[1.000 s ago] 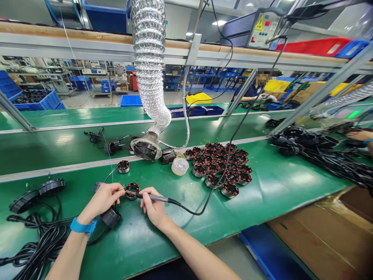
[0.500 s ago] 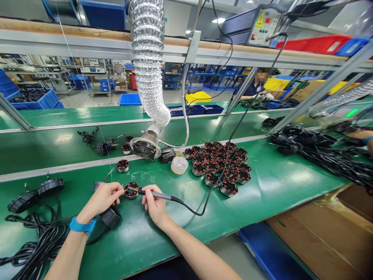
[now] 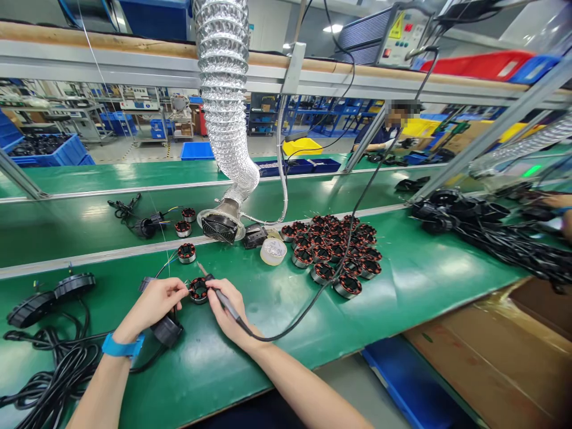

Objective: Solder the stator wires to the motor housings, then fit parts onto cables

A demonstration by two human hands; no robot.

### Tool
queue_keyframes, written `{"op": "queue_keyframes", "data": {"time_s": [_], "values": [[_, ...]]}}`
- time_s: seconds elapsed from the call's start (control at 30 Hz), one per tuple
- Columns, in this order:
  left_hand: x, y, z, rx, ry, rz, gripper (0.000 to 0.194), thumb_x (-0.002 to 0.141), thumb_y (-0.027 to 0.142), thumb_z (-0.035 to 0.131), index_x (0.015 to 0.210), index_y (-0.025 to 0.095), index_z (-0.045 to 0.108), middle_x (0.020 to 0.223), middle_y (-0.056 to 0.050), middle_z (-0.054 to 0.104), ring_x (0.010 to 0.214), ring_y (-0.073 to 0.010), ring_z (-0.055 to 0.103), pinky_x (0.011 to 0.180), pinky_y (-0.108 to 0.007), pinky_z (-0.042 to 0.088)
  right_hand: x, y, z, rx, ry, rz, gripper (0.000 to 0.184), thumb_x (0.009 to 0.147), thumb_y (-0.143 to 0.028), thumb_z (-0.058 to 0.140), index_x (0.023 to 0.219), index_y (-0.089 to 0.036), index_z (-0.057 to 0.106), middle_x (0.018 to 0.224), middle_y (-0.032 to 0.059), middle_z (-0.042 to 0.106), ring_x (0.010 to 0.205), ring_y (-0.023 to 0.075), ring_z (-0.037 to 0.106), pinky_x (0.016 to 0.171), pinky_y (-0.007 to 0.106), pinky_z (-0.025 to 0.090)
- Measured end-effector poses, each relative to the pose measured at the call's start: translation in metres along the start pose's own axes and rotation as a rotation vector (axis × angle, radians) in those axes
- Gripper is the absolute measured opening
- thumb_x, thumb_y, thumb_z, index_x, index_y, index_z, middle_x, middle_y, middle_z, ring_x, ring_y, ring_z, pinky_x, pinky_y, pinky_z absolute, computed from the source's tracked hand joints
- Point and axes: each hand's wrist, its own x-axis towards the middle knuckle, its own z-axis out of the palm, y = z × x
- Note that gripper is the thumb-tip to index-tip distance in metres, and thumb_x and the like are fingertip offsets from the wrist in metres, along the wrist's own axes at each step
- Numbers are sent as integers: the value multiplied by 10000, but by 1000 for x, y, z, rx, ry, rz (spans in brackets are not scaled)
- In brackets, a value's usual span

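Observation:
A soldering iron (image 3: 227,305) rests in my right hand (image 3: 230,313), its tip pointing up and away beyond the copper-wound motor stator (image 3: 199,290). The fingertips of that hand are at the stator's right side. On the stator's left side, my left hand (image 3: 163,302) pinches what looks like a thin wire, closed at thumb and forefinger. A fine solder strand comes down from above to behind this hand. Beneath the left wrist lies a black round housing (image 3: 167,330) with a cable, partly hidden. Another stator (image 3: 186,253) sits just behind.
Several stators (image 3: 337,247) are grouped right of a round whitish tub (image 3: 273,251). A fume duct (image 3: 226,107) hangs over the green bench (image 3: 286,316). Black cables (image 3: 58,381) and housings (image 3: 75,286) lie at left, more cables (image 3: 504,244) at right. A co-worker (image 3: 379,134) is across the bench.
My right hand has moved closer to the stator, and the soldering iron has swung from pointing left into it to pointing up beyond it. My left hand keeps its pinch.

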Motion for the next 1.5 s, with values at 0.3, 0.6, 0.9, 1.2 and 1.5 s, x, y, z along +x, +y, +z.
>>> {"op": "queue_keyframes", "data": {"time_s": [0.3,0.6,0.9,1.2,1.5], "values": [[-2,-3,-3,-19,27,-13,357,811,525,583,823,176,655,629,-34,695,604,-196,638,580,-269,448,15,19,13,-138,-214,-88,613,803,-189,697,1368,-253,466,1255,99,503,1053,196,598,924,308,504],[2,1,11,-45,42,84,282,842,457,549,785,192,628,690,-22,666,616,-183,645,604,-275,477,21,16,-14,-78,-216,-115,593,807,-182,701,1355,-251,485,1225,87,564,1098,199,584,956,318,473],[3,-1,13,-2,50,124,257,869,402,543,759,183,620,743,-22,646,616,-164,644,596,-261,463,9,-1,-19,1,158,-38,255,951,-262,455,843,-207,680,735,38,688,741,190,647,765,350,499],[3,-1,12,-17,40,126,257,877,397,535,763,180,611,783,-17,618,620,-161,651,590,-268,467,5,-7,-19,-33,136,-55,309,929,-270,435,737,-213,671,542,0,588,622,183,626,711,334,501],[4,-2,13,-10,46,131,241,878,382,538,763,185,616,761,-9,623,621,-158,651,595,-267,468,6,-8,-16,-4,181,-69,284,920,-244,451,723,-196,650,555,-6,606,623,166,644,667,296,497]]}}
